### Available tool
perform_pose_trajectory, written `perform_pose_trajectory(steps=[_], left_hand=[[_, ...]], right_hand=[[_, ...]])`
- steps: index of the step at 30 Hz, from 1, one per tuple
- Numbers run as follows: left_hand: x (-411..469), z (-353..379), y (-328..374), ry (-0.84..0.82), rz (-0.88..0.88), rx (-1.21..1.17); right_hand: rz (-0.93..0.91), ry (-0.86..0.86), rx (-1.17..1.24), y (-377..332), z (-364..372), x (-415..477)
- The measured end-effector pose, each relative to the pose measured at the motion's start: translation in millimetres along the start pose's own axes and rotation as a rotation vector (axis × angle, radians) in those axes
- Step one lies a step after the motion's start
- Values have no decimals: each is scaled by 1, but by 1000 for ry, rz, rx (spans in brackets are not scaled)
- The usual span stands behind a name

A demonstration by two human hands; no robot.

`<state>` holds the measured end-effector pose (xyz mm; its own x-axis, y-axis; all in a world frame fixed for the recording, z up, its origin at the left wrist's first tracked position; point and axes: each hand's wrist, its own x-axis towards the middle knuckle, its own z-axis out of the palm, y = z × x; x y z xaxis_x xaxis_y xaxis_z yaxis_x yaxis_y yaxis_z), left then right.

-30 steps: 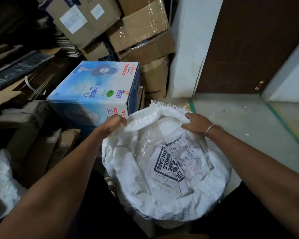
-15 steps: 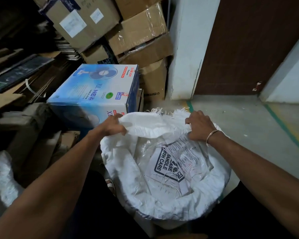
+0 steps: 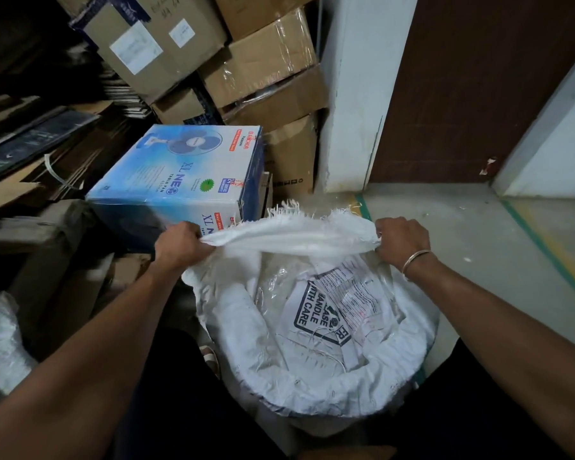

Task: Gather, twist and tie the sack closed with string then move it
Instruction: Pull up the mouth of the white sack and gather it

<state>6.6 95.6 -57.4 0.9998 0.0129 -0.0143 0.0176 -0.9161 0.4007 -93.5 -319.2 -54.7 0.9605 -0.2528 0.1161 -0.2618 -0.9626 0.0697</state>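
Observation:
A white woven sack (image 3: 312, 386) stands open on the floor right in front of me, its rim rolled down. Inside lies clear plastic and a printed "handle with care" sheet (image 3: 326, 313). My left hand (image 3: 180, 245) grips the far rim at its left end. My right hand (image 3: 400, 239), with a bangle on the wrist, grips the same rim at its right end. Between the two hands the frayed far edge is pulled up and stretched taut. No string is visible apart from loose threads inside the sack.
A blue fan box (image 3: 183, 180) sits just beyond the sack to the left. Brown cartons (image 3: 266, 58) are stacked behind it. A white pillar (image 3: 352, 94) and a brown door (image 3: 478, 88) stand behind. Grey floor (image 3: 472, 234) lies to the right. Another white sack (image 3: 0, 340) is at left.
Both hands have lifted the far rim of the sack and pulled it apart, so the edge that lay rolled down is now raised and stretched between them.

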Motion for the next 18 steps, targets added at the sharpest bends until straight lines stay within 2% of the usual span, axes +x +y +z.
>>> perform_pose_trajectory(steps=[3,4,5,7,10,12,13,15,16,18], left_hand=[[1,1,-3,-536,-30,-297],[-1,-3,-7,-644,-20,-333],[0,-6,-11,-685,-10,-330],[-3,-8,-15,-645,25,-263],[-3,3,-6,-449,-26,-180],[-5,11,6,-357,-77,-178],[-5,14,12,-338,-132,-239],[-6,15,23,-348,-242,-411],[-7,13,28,-364,-289,-493],[-9,10,34,-390,-385,-696]], right_hand=[[126,-13,75,8,5,-3],[165,-5,111,15,6,-3],[183,-2,131,21,7,-2],[199,-35,152,25,10,0],[205,-109,88,-6,8,0],[122,-4,36,-49,-4,-15],[16,73,88,-74,-13,-29],[-207,133,347,-128,-27,-62],[-269,82,477,-155,-33,-77],[-306,-126,626,-202,-34,-97]])
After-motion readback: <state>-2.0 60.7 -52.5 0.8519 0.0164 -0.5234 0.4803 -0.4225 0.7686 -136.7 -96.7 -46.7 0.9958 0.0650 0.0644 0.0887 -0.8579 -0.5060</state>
